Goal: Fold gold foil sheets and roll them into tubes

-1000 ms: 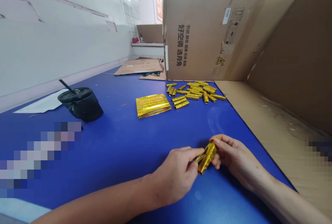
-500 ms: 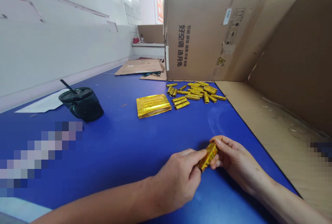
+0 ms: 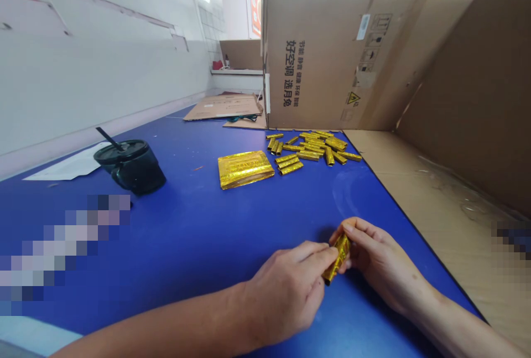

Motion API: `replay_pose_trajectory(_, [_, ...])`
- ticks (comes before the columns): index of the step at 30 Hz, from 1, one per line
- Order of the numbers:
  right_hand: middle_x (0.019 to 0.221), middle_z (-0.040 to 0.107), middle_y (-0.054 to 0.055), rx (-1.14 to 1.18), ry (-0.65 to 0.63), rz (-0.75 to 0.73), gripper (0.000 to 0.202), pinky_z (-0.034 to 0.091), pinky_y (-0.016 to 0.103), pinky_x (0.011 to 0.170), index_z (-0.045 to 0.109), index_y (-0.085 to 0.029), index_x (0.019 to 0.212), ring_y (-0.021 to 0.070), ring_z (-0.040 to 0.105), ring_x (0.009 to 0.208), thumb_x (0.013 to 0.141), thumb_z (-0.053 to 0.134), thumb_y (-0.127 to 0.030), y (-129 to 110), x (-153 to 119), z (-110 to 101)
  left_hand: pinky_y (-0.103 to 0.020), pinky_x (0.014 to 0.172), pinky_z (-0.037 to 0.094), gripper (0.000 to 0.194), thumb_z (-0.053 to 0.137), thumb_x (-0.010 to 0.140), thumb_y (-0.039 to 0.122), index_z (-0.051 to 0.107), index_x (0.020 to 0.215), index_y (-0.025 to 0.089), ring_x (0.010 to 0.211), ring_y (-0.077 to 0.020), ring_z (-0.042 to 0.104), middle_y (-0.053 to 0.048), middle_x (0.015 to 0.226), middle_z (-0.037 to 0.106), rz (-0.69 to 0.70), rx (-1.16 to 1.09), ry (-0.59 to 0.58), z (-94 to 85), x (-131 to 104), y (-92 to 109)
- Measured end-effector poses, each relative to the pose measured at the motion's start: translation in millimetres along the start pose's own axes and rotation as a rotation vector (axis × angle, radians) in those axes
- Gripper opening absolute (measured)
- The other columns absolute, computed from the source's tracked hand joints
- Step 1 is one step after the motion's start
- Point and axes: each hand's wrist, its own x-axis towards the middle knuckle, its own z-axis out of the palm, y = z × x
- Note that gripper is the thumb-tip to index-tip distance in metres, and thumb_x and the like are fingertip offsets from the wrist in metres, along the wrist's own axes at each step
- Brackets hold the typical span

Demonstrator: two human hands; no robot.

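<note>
Both hands grip one small gold foil paper tube [image 3: 341,258], held tilted just above the blue table [image 3: 199,225]. My left hand [image 3: 292,283] pinches its near side with thumb and fingers. At the far end, my right hand [image 3: 371,253] has its thumb on top and fingers curled around behind. Farther off lies a flat stack of gold foil sheets [image 3: 246,169]. Beyond it, to the right, several finished-looking gold tubes [image 3: 313,145] lie in a loose pile, with a few lined up side by side [image 3: 289,164].
A dark green lidded mug [image 3: 135,167] with a straw stands at left beside white paper [image 3: 68,163]. A big cardboard box [image 3: 323,65] rises behind the pile. Flat cardboard [image 3: 224,107] lies at the back, and more cardboard [image 3: 448,203] borders the table's right edge.
The foil tube has turned slightly steeper and looks narrower. My left fingers have shifted up and right along it, and my right fingers have curled further over its far end.
</note>
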Motion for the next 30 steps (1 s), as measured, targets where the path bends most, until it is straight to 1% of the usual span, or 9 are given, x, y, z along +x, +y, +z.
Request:
replay_pose_trajectory(3, [0.058,0.059,0.0,-0.03,0.031,-0.012,0.024,0.043,0.025,0.049,0.053,-0.017,0.066,0.0112,0.053,0.047,0.071,0.061,-0.038,-0.8,-0.8,1.4,-0.024,0.087,0.04,0.041,0.04,0.074,0.006,0.048,0.114,0.015,0.097,-0.0151,0.051,-0.007,0.104,0.055,0.017,-0.085,0.023,-1.6,0.4,2.7])
replay_pose_trajectory(5, [0.058,0.059,0.0,-0.04,0.037,-0.029,0.024,0.043,0.025,0.049,0.053,-0.017,0.066,0.0113,0.053,0.048,0.07,0.061,-0.039,-0.9,-1.3,1.4,-0.025,0.082,0.042,0.038,0.045,0.073,0.01,0.05,0.112,0.014,0.092,-0.016,0.052,-0.007,0.099,0.056,-0.009,-0.15,0.038,-1.9,0.8,4.2])
replay_pose_trajectory(11, [0.065,0.061,0.001,-0.053,0.044,-0.133,0.019,0.045,0.026,0.054,0.054,-0.018,0.07,0.0133,0.056,0.056,0.072,0.06,-0.036,1.9,-2.0,-2.5,-0.023,0.066,0.046,0.032,0.05,0.076,0.02,0.053,0.108,0.016,0.074,-0.0128,0.057,-0.003,0.087,0.062,-0.353,-0.415,0.074,5.9,3.3,-2.9])
replay_pose_trajectory(15, [0.07,0.061,0.002,-0.112,0.056,-0.193,0.019,0.045,0.027,0.058,0.055,-0.018,0.072,0.0139,0.056,0.06,0.074,0.058,-0.037,3.5,-2.1,-4.7,-0.024,0.065,0.046,0.033,0.048,0.079,0.022,0.052,0.11,0.014,0.072,-0.0134,0.058,-0.005,0.088,0.063,-0.424,-0.488,0.092,10.8,3.3,-11.3])
replay_pose_trajectory(19, [0.084,0.061,0.004,-0.348,0.082,-0.33,0.018,0.045,0.026,0.065,0.058,-0.02,0.082,0.0163,0.056,0.073,0.072,0.06,-0.035,5.3,-2.7,-7.4,-0.025,0.066,0.047,0.03,0.049,0.079,0.025,0.055,0.106,0.014,0.074,-0.0146,0.058,-0.006,0.087,0.063,-0.419,-0.478,0.154,11.2,2.3,-14.8])
replay_pose_trajectory(22, [0.097,0.059,0.005,-0.543,0.058,-0.429,0.018,0.045,0.029,0.072,0.057,-0.022,0.088,0.0193,0.055,0.086,0.073,0.059,-0.032,6.4,-5.4,-8.6,-0.026,0.067,0.047,0.029,0.049,0.08,0.027,0.057,0.104,0.014,0.075,-0.0151,0.059,-0.006,0.086,0.063,-0.414,-0.526,0.173,10.8,2.5,-15.4])
replay_pose_trajectory(26, [0.113,0.051,0.007,-0.836,0.032,-0.688,0.013,0.041,0.033,0.083,0.057,-0.024,0.089,0.0232,0.045,0.106,0.076,0.056,-0.023,6.8,-12.6,-7.9,-0.026,0.068,0.047,0.027,0.052,0.078,0.026,0.059,0.101,0.013,0.076,-0.0156,0.059,-0.006,0.087,0.063,-0.395,-0.612,0.194,10.6,3.4,-15.3])
replay_pose_trajectory(28, [0.116,0.048,0.008,-0.976,-0.001,-0.817,0.014,0.039,0.036,0.085,0.057,-0.024,0.088,0.0247,0.042,0.11,0.076,0.055,-0.017,6.8,-16.4,-7.1,-0.026,0.07,0.047,0.027,0.054,0.076,0.025,0.059,0.1,0.014,0.078,-0.0156,0.059,-0.005,0.087,0.063,-0.401,-0.639,0.195,10.6,3.7,-14.6])
replay_pose_trajectory(30, [0.121,0.044,0.01,-1.074,-0.038,-0.893,0.019,0.042,0.036,0.082,0.057,-0.024,0.091,0.0251,0.044,0.108,0.076,0.053,-0.013,6.7,-18.9,-6.1,-0.026,0.072,0.046,0.026,0.056,0.075,0.026,0.06,0.098,0.014,0.079,-0.0154,0.058,-0.005,0.089,0.063,-0.411,-0.66,0.184,11.0,3.9,-13.7])
